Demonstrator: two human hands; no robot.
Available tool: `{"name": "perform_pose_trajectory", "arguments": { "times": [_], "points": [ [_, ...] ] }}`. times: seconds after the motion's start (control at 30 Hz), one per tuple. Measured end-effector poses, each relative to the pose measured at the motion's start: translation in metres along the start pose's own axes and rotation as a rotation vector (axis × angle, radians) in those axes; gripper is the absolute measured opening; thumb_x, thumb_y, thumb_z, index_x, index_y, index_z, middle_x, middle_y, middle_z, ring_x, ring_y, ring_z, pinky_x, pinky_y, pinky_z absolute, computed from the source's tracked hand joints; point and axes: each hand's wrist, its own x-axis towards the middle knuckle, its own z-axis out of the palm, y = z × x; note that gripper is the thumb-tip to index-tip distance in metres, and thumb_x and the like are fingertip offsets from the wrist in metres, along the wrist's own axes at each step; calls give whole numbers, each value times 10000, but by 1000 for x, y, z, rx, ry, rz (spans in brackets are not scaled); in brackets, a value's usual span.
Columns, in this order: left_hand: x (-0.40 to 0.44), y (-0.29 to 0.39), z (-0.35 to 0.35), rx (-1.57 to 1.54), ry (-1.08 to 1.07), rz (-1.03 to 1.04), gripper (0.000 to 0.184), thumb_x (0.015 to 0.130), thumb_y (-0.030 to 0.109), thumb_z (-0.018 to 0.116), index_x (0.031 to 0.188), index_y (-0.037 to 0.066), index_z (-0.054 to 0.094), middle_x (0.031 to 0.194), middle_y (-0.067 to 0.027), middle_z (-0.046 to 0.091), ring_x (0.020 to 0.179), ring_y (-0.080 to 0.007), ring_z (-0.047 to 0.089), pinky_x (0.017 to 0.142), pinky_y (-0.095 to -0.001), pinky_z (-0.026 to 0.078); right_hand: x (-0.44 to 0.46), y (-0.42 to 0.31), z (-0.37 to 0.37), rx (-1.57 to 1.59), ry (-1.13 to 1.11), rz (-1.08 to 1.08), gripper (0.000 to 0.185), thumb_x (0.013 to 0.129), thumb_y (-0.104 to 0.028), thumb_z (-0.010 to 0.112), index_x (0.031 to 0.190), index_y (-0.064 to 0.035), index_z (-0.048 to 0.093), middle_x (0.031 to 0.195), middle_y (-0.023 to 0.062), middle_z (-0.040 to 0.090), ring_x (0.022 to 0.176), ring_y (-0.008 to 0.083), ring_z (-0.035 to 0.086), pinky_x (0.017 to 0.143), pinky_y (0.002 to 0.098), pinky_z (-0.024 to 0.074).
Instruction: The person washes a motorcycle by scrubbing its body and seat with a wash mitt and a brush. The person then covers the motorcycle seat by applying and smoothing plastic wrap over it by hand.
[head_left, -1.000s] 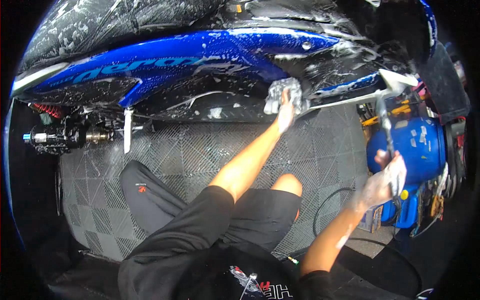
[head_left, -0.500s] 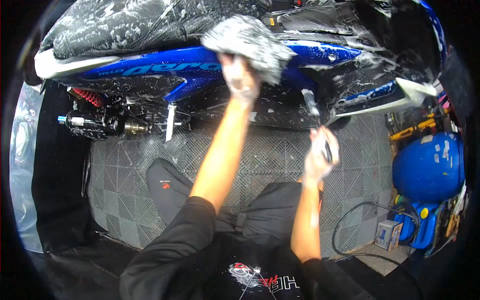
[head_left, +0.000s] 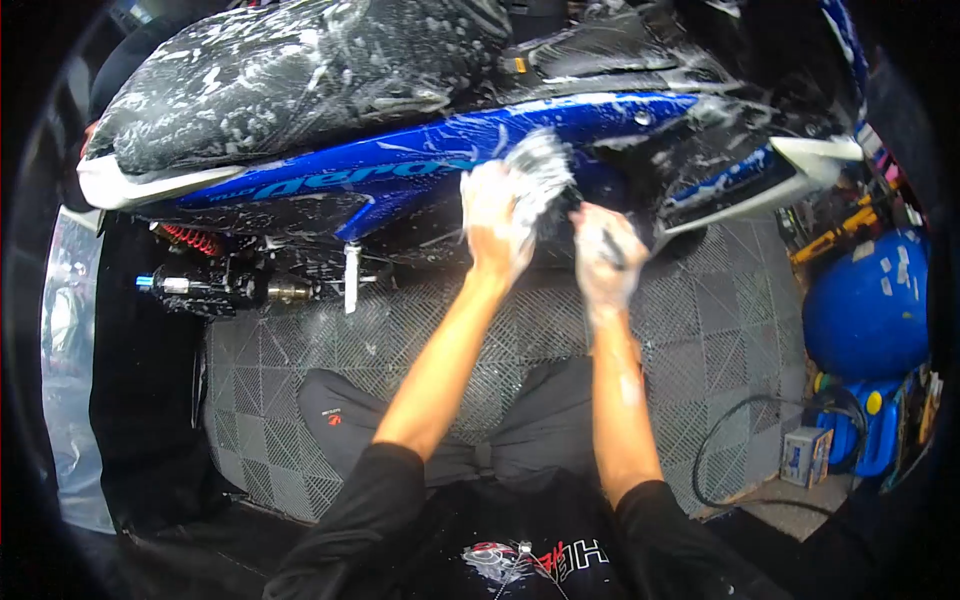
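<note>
Well, our left grip (head_left: 497, 228) is closed on a white, foamy wash cloth (head_left: 541, 175), which is blurred and shows in front of the blue side panel (head_left: 610, 113) of a vehicle; whether it touches the panel, we cannot tell. Our right grip (head_left: 604, 268) is clamped round a dark handle (head_left: 613, 248), whose upper end comes just beside the cloth's right edge, though blur hides its tip. Both our grips look sudsy, and a white smear marks our right forearm (head_left: 622, 420). Above the panel we see a dark seat (head_left: 310, 75) flecked with foam; below the panel's left part are a red spring (head_left: 193, 238) and a dark cylinder (head_left: 222, 290), with a white bar (head_left: 351, 275) pointing down near them. Our bent legs (head_left: 540, 420) are over a grey patterned floor mat (head_left: 260, 400). Off to our right stands a round blue container (head_left: 865, 320) and, lower down, a small box (head_left: 805, 455) near a black hose (head_left: 697, 462)
</note>
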Motion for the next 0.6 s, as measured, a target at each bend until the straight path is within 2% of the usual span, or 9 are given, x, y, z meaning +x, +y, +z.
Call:
{"name": "perform_pose_trajectory", "arguments": {
  "times": [0.07, 0.17, 0.27, 0.33, 0.4, 0.43, 0.5, 0.57, 0.6],
  "points": [
    [-28, -6, -36, -300, 37, -336, 109, 943, 138, 636, 1018, 62, 655, 861, -75, 623, 824, -212, 600, 758, -373, 483, 6, -2, -4, 152, 149, 307, 129, 852, -3, 698, 973, 23, 733, 925, 154, 733, 835, 260, 737, 750, 354, 576],
    [-53, 0, -104, -972, 281, -1084, 163, 1055, 215, 559, 1170, 99, 556, 780, 47, 564, 594, -66, 520, 513, -240, 456, 30, -37, 16, -24, -10, -60, 110, 820, 13, 711, 928, -1, 726, 901, 139, 731, 792, 262, 731, 732, 340, 576],
    [-65, -4, -177, -1110, 377, -888, 558, 1060, 283, 525, 1518, 13, 357, 1454, -148, 493, 1290, -260, 532, 1076, -397, 470, 33, -78, 61, 189, -210, -166, 63, 818, -14, 714, 878, -34, 712, 838, 93, 728, 760, 249, 715, 679, 330, 575],
    [-9, 33, -229, -590, 362, -678, 609, 1006, 312, 559, 1463, -40, 361, 1325, -187, 537, 1194, -259, 601, 960, -396, 574, 45, -86, 76, 128, -314, -360, 83, 791, -22, 745, 863, -36, 705, 811, 85, 715, 706, 249, 694, 637, 326, 560],
    [23, 24, -257, -753, 302, -278, 555, 1013, 252, 563, 1427, -74, 389, 1363, -223, 528, 1168, -322, 625, 966, -455, 563, 55, -102, 71, 176, -355, -155, 26, 852, -24, 722, 835, -13, 707, 761, 86, 721, 674, 226, 695, 632, 324, 552],
    [16, 2, -260, -552, 555, -281, 563, 981, 212, 630, 1413, -70, 404, 1318, -214, 559, 1093, -309, 656, 936, -406, 579, 55, -98, 68, 103, -284, -173, 22, 851, -23, 720, 835, -15, 709, 758, 86, 719, 662, 228, 689, 626, 328, 547],
    [32, -35, -279, 480, 194, 51, 569, 919, 255, 718, 1328, -72, 494, 1257, -213, 597, 1073, -314, 656, 935, -408, 568, 54, -91, 63, 50, -137, -160, 30, 828, -17, 740, 841, -16, 712, 786, 98, 725, 688, 238, 702, 653, 325, 560],
    [45, -63, -271, -85, 45, -357, 557, 885, 286, 740, 1264, -79, 555, 1190, -219, 638, 1068, -319, 652, 956, -452, 541, 43, -100, 75, 82, -214, -328, 63, 805, -8, 760, 844, -17, 712, 808, 105, 729, 719, 244, 713, 680, 318, 571],
    [50, -79, -270, 139, -118, -309, 531, 875, 291, 737, 1238, -66, 586, 1160, -222, 657, 1062, -338, 650, 979, -476, 517, 39, -108, 83, 94, -243, -415, 79, 794, -3, 770, 845, -18, 711, 819, 108, 731, 734, 247, 718, 694, 314, 576]
  ]
}}
